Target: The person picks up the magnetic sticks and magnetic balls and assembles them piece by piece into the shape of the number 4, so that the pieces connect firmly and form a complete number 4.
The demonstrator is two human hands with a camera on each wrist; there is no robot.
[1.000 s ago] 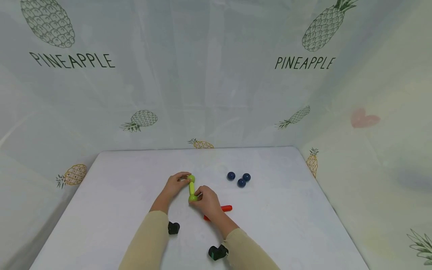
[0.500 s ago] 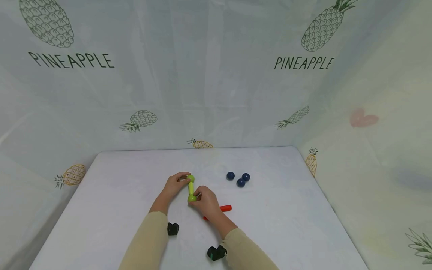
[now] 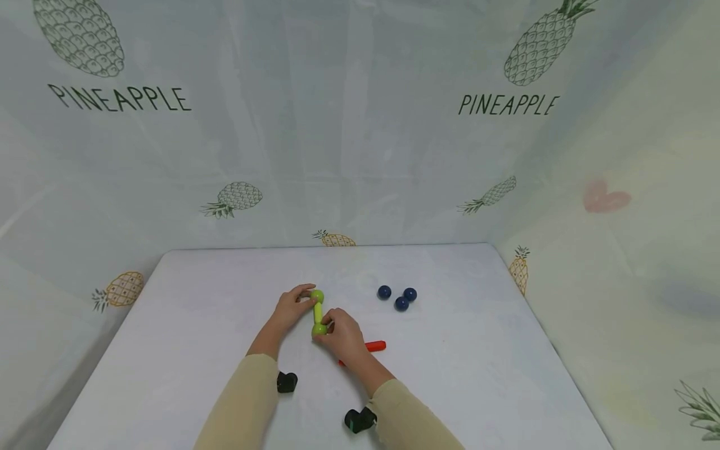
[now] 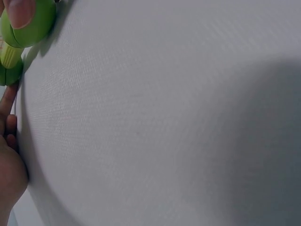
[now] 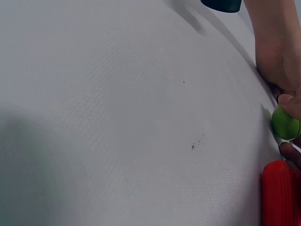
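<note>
Two green balls are joined by a yellow-green stick [image 3: 317, 314] in a dumbbell shape on the white tabletop. My left hand [image 3: 289, 307] pinches the far green ball [image 3: 317, 296] between thumb and fingers. The near green ball [image 3: 319, 330] is gripped by my right hand [image 3: 344, 336], with the thumb and fingers around it. At the left edge of the left wrist view, part of the yellow-green stick [image 4: 10, 55] shows between the balls. A red stick [image 3: 375, 345] lies under my right forearm, which covers its middle; in the right wrist view the red stick [image 5: 277, 195] appears at the lower right.
Three dark blue balls [image 3: 401, 304] sit close together to the right, farther back than my right hand. Black devices [image 3: 287, 382] show beside both sleeves. The white table [image 3: 478, 350] ends at a cloth backdrop [image 3: 360, 156] printed with pineapples.
</note>
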